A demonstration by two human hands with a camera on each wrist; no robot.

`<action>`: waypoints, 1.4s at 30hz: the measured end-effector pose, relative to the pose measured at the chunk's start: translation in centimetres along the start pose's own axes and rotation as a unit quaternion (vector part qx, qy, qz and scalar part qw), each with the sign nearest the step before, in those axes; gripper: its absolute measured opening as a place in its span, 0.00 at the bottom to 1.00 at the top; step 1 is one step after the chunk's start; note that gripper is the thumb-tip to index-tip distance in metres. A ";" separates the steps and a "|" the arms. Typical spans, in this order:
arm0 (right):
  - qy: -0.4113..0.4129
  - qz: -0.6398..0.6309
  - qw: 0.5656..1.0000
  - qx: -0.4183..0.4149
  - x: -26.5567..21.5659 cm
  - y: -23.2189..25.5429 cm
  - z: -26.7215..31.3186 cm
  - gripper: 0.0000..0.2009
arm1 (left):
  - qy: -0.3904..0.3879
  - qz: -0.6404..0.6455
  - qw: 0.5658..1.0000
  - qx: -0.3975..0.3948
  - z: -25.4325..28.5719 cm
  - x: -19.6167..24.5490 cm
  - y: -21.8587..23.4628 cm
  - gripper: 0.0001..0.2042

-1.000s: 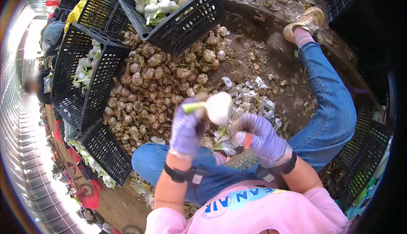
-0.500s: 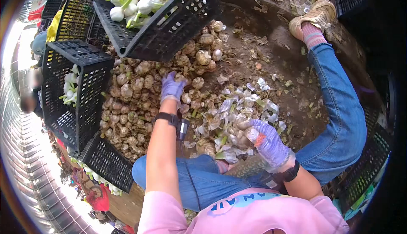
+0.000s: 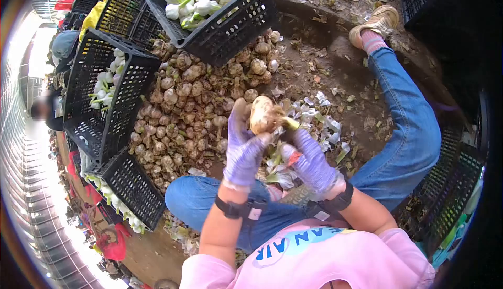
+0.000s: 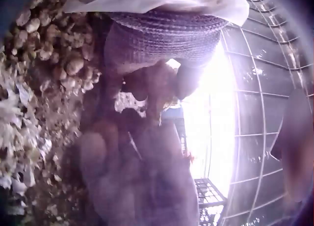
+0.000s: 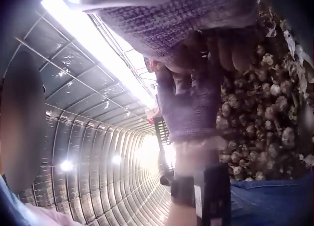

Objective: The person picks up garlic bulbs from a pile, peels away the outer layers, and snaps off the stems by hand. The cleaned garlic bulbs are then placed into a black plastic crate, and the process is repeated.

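My left hand (image 3: 243, 155), in a purple knit glove with bare fingertips, holds up an unpeeled garlic bulb (image 3: 263, 116) between thumb and fingers. The bulb has brownish outer skin, and its cut green stem (image 3: 290, 123) points toward my right hand. That right hand (image 3: 314, 166), gloved alike with an orange patch at the thumb, has its bent fingers right by the stem; I cannot tell whether they pinch it. Both gloves come close together in the left wrist view, the bulb mostly hidden there. Below lies a heap of peeled white skins (image 3: 283, 176).
A big pile of unpeeled garlic (image 3: 178, 116) covers the ground at left. Black crates of peeled garlic stand behind it (image 3: 225, 32) and at far left (image 3: 123, 100), with another crate (image 3: 133, 189) lower left. My bent jeans-clad leg (image 3: 408, 132) borders the right side.
A peeled white bulb was in my left hand at first. That hand then reached empty of it into the pile, and now is back at the right hand with an unpeeled bulb.
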State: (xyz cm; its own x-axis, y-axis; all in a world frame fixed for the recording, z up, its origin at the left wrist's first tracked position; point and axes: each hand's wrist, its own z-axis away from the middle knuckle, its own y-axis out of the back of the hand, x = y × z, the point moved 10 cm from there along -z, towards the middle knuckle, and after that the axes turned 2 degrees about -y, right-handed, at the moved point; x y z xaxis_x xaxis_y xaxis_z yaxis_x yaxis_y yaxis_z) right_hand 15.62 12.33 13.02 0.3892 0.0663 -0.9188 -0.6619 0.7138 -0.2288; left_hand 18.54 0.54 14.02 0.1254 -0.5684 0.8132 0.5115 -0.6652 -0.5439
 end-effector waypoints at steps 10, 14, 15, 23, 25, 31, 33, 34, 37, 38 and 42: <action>0.037 -0.202 0.978 0.023 -3.8 2.1 4.2 0.14 | -0.038 -0.056 0.997 -0.027 7.2 2.1 -6.2 0.47; 0.018 -0.173 0.985 0.002 -4.6 2.1 4.4 0.12 | -0.038 -0.139 0.989 -0.028 7.7 2.8 -6.0 0.48; 0.017 -0.142 0.990 -0.007 -5.0 2.2 4.5 0.11 | -0.037 -0.139 0.989 -0.026 7.8 2.5 -5.5 0.48; -0.061 0.025 0.996 -0.056 -4.3 3.0 4.2 0.11 | 0.050 -0.080 0.994 -0.046 8.1 -0.8 -3.9 0.43; -0.053 -0.058 0.993 -0.087 -3.5 2.6 4.0 0.12 | 0.111 0.002 0.992 -0.051 8.0 -1.8 -3.8 0.40; -0.067 -0.132 0.986 -0.078 -3.7 2.1 3.9 0.15 | 0.121 0.015 0.991 -0.053 7.5 -1.8 -4.2 0.39; -0.077 -0.130 0.986 -0.074 -4.2 1.6 3.9 0.15 | 0.092 -0.008 0.995 -0.047 7.3 -1.7 -4.2 0.39; -0.085 -0.126 0.986 -0.072 -4.3 1.5 3.9 0.15 | 0.076 -0.019 0.996 -0.035 7.3 -1.8 -3.9 0.37; -0.110 -0.143 0.979 -0.095 -3.7 1.7 3.9 0.14 | 0.130 -0.033 0.991 -0.026 7.0 -3.1 -3.0 0.34; -0.111 -0.144 0.979 -0.096 -3.4 2.1 3.7 0.14 | 0.197 -0.036 0.979 -0.029 7.2 -4.4 -2.5 0.34; 0.086 0.121 0.982 -0.120 -5.6 1.7 3.8 0.12 | 0.293 0.029 0.929 -0.222 9.1 -7.0 -1.2 0.42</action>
State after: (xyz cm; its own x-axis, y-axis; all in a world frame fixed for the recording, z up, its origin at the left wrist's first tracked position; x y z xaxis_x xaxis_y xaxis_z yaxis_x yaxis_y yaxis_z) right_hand 14.75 15.85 19.00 0.1010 0.0804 -0.9916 -0.8619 0.5049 -0.0468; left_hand 24.78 9.71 10.83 -0.4100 -0.6887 0.5980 0.1001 -0.6857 -0.7210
